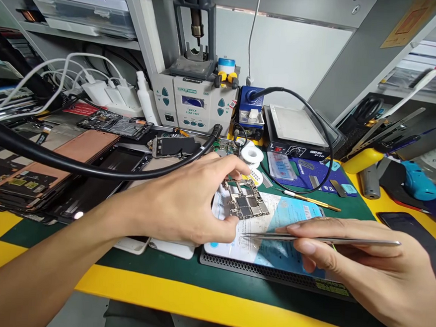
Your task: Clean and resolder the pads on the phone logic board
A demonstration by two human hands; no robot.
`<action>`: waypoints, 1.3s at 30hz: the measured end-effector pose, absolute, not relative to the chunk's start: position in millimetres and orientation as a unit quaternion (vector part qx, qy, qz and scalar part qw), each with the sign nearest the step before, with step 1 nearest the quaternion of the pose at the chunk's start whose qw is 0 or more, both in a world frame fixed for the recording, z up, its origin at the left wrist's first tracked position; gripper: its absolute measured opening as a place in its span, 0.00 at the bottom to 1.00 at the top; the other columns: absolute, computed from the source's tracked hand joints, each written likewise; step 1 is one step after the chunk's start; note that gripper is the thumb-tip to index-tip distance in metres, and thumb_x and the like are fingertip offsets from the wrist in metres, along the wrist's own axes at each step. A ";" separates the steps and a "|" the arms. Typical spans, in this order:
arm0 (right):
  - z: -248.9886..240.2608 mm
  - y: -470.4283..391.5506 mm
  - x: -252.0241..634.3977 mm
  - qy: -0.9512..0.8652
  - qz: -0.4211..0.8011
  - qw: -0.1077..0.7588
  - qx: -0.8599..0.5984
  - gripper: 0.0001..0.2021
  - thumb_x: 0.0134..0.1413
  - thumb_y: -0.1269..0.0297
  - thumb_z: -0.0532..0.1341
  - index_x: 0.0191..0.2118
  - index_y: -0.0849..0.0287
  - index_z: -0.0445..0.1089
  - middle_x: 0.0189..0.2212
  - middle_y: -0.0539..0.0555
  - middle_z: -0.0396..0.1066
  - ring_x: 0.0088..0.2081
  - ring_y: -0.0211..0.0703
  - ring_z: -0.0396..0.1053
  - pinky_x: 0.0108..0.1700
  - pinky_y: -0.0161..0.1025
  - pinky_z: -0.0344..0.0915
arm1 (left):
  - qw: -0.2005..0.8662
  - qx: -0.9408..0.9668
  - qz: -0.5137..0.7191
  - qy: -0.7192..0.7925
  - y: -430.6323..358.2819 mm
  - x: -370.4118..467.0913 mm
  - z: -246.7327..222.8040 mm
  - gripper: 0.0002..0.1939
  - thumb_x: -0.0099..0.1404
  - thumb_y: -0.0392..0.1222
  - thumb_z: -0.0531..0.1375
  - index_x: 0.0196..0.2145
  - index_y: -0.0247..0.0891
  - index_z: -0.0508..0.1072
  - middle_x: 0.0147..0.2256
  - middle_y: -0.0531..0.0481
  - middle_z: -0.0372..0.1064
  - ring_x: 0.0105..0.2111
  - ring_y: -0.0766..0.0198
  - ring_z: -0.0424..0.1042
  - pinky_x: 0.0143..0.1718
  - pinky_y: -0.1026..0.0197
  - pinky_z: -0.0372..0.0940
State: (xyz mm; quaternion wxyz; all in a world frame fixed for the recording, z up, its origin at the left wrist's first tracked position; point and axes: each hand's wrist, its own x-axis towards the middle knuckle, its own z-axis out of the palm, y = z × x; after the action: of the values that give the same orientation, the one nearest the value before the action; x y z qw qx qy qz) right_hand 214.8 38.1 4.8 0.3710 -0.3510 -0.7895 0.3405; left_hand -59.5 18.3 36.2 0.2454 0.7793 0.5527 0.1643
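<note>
Between the thumb and fingers of my left hand (186, 196) is a phone circuit board (248, 203), gripped by its left edge and tilted above a blue and white printed sheet (271, 252). My right hand (364, 263) pinches a pair of metal tweezers (332, 239) held nearly level. The tweezer tips point left and lie just below the board, close to my left thumb. From this angle I cannot tell whether they touch anything. Under the sheet is a dark perforated pad (248, 271) on the green mat (150, 273).
A thick black hose (90, 169) crosses the left side over phone parts. Behind stand a hot-air station (192, 104), a soldering iron holder (251, 106) and a heating plate (298, 127). A brush (312, 200) lies beyond the sheet. A dark phone (414, 242) lies at right.
</note>
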 end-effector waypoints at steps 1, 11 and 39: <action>4.9 38.3 214.4 -0.790 0.341 0.369 -0.350 0.06 0.51 0.61 0.76 0.35 0.40 0.87 0.29 0.47 0.85 0.20 0.42 0.79 0.21 0.27 0.76 | 0.246 0.779 0.164 0.553 18.4 -59.5 36.1 0.32 0.57 0.49 0.66 0.59 0.46 0.68 0.52 0.48 0.72 0.49 0.53 0.73 0.50 0.57 0.68; 6.3 37.2 214.3 -0.802 0.332 0.362 -0.340 0.07 0.51 0.62 0.76 0.37 0.39 0.87 0.31 0.47 0.86 0.26 0.43 0.83 0.25 0.26 0.78 | 0.245 0.780 0.153 0.554 18.1 -59.7 35.5 0.32 0.57 0.49 0.65 0.59 0.46 0.67 0.53 0.48 0.70 0.52 0.52 0.71 0.52 0.56 0.67; 6.9 43.3 221.2 -0.908 0.155 0.335 -0.199 0.05 0.62 0.66 0.70 0.42 0.48 0.81 0.36 0.44 0.86 0.34 0.37 0.85 0.41 0.21 0.79 | 0.233 0.786 0.149 0.553 18.6 -60.5 33.7 0.33 0.58 0.50 0.65 0.61 0.47 0.65 0.55 0.50 0.68 0.56 0.53 0.70 0.57 0.56 0.65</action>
State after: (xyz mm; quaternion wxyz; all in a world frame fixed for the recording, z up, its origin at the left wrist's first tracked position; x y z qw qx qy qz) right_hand 221.2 43.3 6.9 0.3349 -0.1992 -0.9078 0.1551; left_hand -60.5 18.6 33.7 0.2328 0.7861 0.5529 0.1489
